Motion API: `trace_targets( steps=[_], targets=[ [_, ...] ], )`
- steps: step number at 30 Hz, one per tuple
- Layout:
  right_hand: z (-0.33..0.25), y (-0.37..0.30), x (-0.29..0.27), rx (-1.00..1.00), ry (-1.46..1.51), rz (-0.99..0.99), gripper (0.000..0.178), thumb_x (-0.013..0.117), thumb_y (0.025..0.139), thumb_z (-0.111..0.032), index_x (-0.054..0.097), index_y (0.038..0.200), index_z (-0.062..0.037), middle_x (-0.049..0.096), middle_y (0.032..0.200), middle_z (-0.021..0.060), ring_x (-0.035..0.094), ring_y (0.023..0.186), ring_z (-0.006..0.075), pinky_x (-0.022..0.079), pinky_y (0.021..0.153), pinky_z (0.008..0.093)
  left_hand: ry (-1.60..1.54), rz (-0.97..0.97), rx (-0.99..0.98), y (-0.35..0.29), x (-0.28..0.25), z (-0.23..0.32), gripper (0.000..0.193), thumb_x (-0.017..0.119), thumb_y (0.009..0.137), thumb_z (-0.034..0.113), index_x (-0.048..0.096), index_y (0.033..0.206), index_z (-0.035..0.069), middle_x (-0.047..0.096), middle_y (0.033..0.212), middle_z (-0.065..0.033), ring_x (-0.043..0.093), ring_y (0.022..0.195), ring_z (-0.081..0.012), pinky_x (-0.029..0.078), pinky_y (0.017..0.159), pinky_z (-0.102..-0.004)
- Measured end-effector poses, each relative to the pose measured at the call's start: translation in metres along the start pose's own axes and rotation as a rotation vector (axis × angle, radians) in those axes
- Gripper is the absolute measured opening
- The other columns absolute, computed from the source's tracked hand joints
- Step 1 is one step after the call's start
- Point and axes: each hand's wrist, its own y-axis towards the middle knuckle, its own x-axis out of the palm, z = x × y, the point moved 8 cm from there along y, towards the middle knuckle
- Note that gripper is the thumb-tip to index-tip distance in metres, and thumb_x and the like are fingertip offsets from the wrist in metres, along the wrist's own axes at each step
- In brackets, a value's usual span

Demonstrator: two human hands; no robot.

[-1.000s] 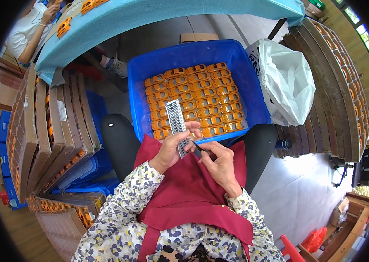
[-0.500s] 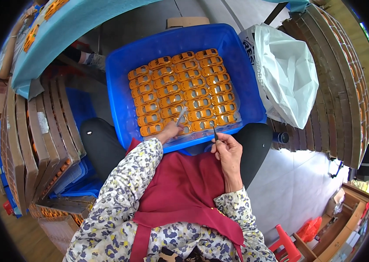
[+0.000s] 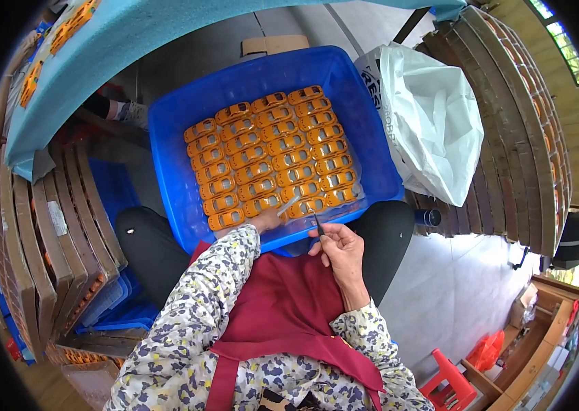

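Note:
A blue plastic bin [image 3: 168, 175] holds orange toy car bodies [image 3: 281, 128] in close rows. At its near edge my left hand [image 3: 267, 220] is closed on a thin whitish strip [image 3: 289, 205], which slants over the nearest cars. My right hand [image 3: 341, 251] pinches a slim, dark, pointed tool [image 3: 319, 223] just outside the near rim. Its tip reaches a car body [image 3: 305, 207] in the front row; whether the two touch, I cannot tell. The tool's exact kind is too small to make out. My left fingertips are partly hidden.
A white plastic bag [image 3: 433, 120] stands against the bin's right side. Behind it are stacked cardboard trays [image 3: 502, 137], with more trays [image 3: 63, 233] at the left. A light-blue covered surface [image 3: 132, 51] curves across the far left. A red stool [image 3: 448, 383] is at lower right.
The whole view has shifted, so the bin appears lower and further left. Relative to the bin, my left hand has moved slightly right and the strip lies lower, nearer the tool tip.

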Motion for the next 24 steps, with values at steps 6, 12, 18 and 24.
trace_targets(
  steps=[6, 12, 18, 24],
  targets=[
    [-0.001, -0.010, 0.011, -0.019, -0.095, -0.054, 0.022, 0.051, 0.088, 0.007, 0.059, 0.109, 0.0057, 0.069, 0.093, 0.0132, 0.066, 0.066, 0.0116, 0.044, 0.047, 0.0168, -0.168, 0.133, 0.158, -0.062, -0.046, 0.019, 0.035, 0.071, 0.080, 0.028, 0.066, 0.098, -0.001, 0.068, 0.078, -0.0109, 0.062, 0.062, -0.0201, 0.049, 0.055, -0.0337],
    [0.007, -0.029, 0.022, -0.051, -0.178, -0.142, 0.025, 0.049, 0.086, 0.010, 0.058, 0.108, 0.0067, 0.066, 0.098, 0.0114, 0.065, 0.069, 0.0113, 0.048, 0.055, 0.0181, -0.495, 0.128, 0.280, -0.192, -0.092, 0.087, 0.032, 0.071, 0.081, 0.022, 0.062, 0.103, 0.001, 0.061, 0.078, -0.0021, 0.056, 0.064, -0.0100, 0.047, 0.058, -0.0256],
    [0.016, -0.057, 0.047, -0.136, -0.184, -0.236, 0.026, 0.048, 0.081, 0.016, 0.054, 0.104, 0.0076, 0.057, 0.119, 0.0144, 0.065, 0.077, 0.0125, 0.052, 0.067, 0.0226, -0.609, 0.140, 0.386, -0.270, -0.079, 0.085, 0.028, 0.069, 0.082, 0.019, 0.062, 0.104, 0.002, 0.057, 0.078, -0.0009, 0.054, 0.067, -0.0076, 0.045, 0.061, -0.0239],
    [0.024, -0.071, 0.056, -0.153, -0.292, -0.288, 0.023, 0.049, 0.079, 0.017, 0.053, 0.100, 0.0070, 0.056, 0.124, 0.0158, 0.066, 0.077, 0.0122, 0.052, 0.066, 0.0225, -0.523, 0.192, 0.439, -0.287, -0.062, 0.087, 0.029, 0.066, 0.080, 0.014, 0.063, 0.104, -0.002, 0.056, 0.079, 0.0003, 0.050, 0.073, -0.0069, 0.041, 0.067, -0.0224]
  ],
)
